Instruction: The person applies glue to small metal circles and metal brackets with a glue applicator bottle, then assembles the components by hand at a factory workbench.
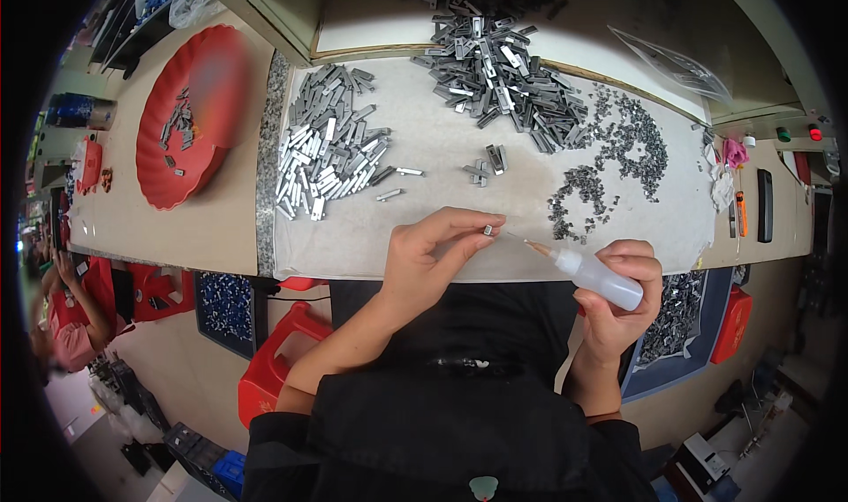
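Observation:
My left hand is closed, pinching a small grey metal part between thumb and fingertips near the table's front edge. In my right hand is a translucent squeeze bottle with a thin needle tip, tilted so that the needle points left toward the metal part. A small gap seems to separate needle and part. Just beyond my left hand lie a few loose metal pieces. Farther right are scattered tiny dark parts, beyond the bottle.
A pile of slim metal parts lies at left, a larger heap at the back. The red scalloped basin stands far left. An orange cutter lies right. Blue bins and a red stool sit below table height.

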`<state>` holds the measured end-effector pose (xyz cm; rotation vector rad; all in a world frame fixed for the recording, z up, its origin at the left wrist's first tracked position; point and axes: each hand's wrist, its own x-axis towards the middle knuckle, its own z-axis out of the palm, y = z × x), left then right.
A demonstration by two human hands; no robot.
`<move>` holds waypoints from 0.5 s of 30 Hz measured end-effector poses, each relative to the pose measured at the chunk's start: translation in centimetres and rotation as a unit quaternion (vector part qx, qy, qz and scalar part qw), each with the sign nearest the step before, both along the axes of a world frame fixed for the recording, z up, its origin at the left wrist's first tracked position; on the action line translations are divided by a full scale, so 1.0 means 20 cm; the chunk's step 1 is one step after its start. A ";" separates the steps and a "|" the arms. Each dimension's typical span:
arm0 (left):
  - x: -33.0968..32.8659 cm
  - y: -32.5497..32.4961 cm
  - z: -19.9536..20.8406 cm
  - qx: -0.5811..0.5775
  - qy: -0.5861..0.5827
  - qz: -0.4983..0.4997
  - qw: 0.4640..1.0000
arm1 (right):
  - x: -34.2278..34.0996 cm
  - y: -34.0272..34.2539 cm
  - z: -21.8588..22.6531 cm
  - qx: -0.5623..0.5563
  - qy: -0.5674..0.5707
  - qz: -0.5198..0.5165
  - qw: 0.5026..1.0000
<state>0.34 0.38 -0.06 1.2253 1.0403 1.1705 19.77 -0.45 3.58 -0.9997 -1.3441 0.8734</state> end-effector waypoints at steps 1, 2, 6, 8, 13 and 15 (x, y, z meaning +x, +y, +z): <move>0.00 0.00 0.00 -0.001 -0.001 0.001 1.000 | 0.00 0.00 0.00 -0.001 -0.001 0.001 1.000; -0.01 0.00 0.00 0.002 -0.001 -0.001 1.000 | 0.00 0.00 0.00 0.025 -0.035 0.002 0.999; -0.01 0.00 -0.01 0.004 -0.002 -0.001 1.000 | -0.01 0.00 0.00 0.079 -0.122 0.012 0.989; -0.01 0.00 -0.01 0.005 0.003 0.000 1.000 | -0.02 0.00 0.01 0.081 -0.139 0.014 0.987; 0.02 0.00 -0.02 0.009 -0.023 0.045 0.999 | -0.03 0.00 0.01 0.081 -0.166 0.018 0.983; 0.02 0.01 -0.02 0.015 -0.028 0.044 0.999 | -0.03 0.00 0.01 0.081 -0.166 0.022 0.983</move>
